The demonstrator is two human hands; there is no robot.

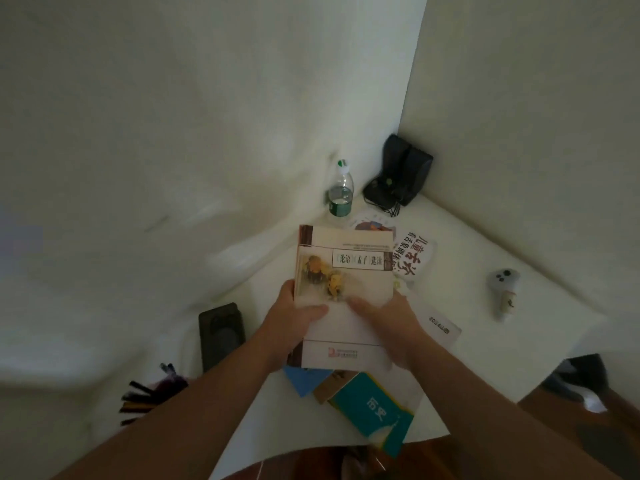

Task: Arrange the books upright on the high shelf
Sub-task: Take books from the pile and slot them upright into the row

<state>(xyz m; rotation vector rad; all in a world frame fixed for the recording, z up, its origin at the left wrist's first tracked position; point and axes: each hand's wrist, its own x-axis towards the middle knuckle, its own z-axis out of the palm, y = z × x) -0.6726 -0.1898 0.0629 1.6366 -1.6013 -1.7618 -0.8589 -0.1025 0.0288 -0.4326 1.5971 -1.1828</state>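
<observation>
A cream-covered book (346, 265) with a painted picture and a brown spine is held face up above the white surface. My left hand (294, 317) grips its left edge with the thumb lying across the cover. My right hand (388, 320) holds the right side, thumb on the cover too. Beneath it lie other books: a teal book (372, 410) and a blue one (304, 381) near the front edge, and a white book with red and black characters (415, 254) further back. No high shelf is in view.
A water bottle (341, 192) stands near the corner beside a black charger stand (398, 174). A white controller (504, 289) lies at the right, a black case (221, 334) at the left, dark pens (138, 400) at the lower left. White walls (207, 98) enclose the corner.
</observation>
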